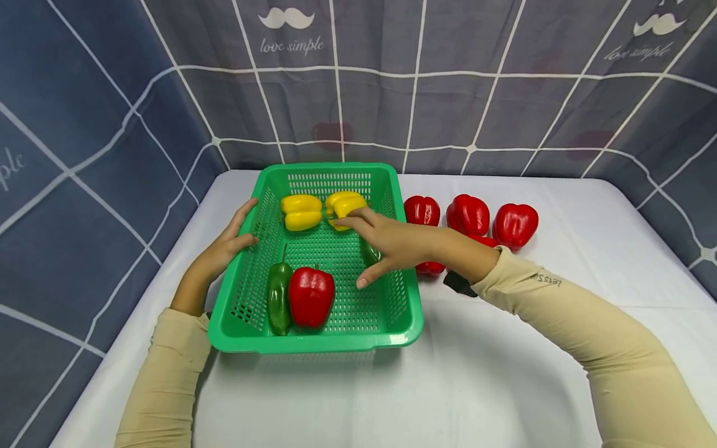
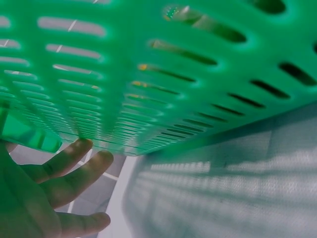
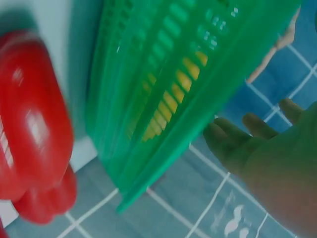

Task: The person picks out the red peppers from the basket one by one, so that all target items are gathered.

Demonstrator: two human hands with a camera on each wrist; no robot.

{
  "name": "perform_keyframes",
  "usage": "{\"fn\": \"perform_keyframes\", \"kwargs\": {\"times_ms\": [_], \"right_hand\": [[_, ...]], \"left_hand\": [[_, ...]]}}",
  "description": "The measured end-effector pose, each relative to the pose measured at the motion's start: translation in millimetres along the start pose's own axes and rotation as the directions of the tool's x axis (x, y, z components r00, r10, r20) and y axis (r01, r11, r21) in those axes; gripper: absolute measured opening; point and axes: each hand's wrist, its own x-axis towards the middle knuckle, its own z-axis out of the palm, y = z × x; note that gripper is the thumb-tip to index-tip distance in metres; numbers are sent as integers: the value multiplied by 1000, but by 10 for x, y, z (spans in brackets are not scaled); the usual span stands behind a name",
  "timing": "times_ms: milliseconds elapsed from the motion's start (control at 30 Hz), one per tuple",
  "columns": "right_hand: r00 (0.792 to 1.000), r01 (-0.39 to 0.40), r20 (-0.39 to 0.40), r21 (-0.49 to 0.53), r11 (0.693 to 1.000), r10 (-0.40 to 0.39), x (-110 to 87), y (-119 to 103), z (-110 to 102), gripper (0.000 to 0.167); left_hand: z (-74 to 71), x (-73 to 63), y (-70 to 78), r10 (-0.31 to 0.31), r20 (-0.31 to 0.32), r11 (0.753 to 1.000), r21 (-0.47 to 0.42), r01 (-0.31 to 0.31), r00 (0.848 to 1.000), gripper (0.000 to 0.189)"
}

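Observation:
A green plastic basket (image 1: pixel 313 343) stands on the white table. My left hand (image 1: pixel 224 246) rests at its left rim, the thumb over the edge; the left wrist view shows the fingers (image 2: pixel 74 183) extended beside the slotted wall. Over the basket's right side hovers my right hand (image 1: pixel 394 239), fingers spread and nothing in its grasp. Beneath it lies a green pepper (image 1: pixel 370 254), partly hidden. Two yellow bell peppers (image 1: pixel 302 213) sit at the back of the basket, the right one overlapped by my right fingertips. Nearer the front, a red bell pepper (image 1: pixel 311 297) lies beside a long green pepper (image 1: pixel 278 297).
Several red bell peppers (image 1: pixel 516 225) are grouped on the table right of the basket, some partly behind my right forearm. A dark device (image 1: pixel 460 284) shows under the right wrist. Grey checked cloth (image 1: pixel 381 106) hangs behind and at both sides.

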Motion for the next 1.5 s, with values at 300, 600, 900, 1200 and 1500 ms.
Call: {"fn": "perform_keyframes", "kwargs": {"times_ms": [300, 600, 900, 1200, 1500], "right_hand": [[994, 45, 99, 15, 999, -47, 186, -131, 245, 100], [987, 101, 124, 53, 993, -107, 328, -180, 384, 98], [978, 80, 179, 130, 988, -103, 409, -213, 504, 97], [974, 125, 170, 144, 982, -149, 478, -227, 579, 96], [972, 116, 184, 167, 979, -146, 512, -231, 624, 102]], "left_hand": [[2, -10, 13, 2, -3, 1000, -3, -2, 1000, 78], [-5, -29, 8, 2, -7, 1000, -2, -2, 1000, 78], [-5, -19, 1, 3, 3, 1000, 4, -3, 1000, 77], [7, -10, -12, 20, 4, 1000, -11, -20, 1000, 76], [11, -3, -9, 14, 5, 1000, -12, -14, 1000, 77]]}}
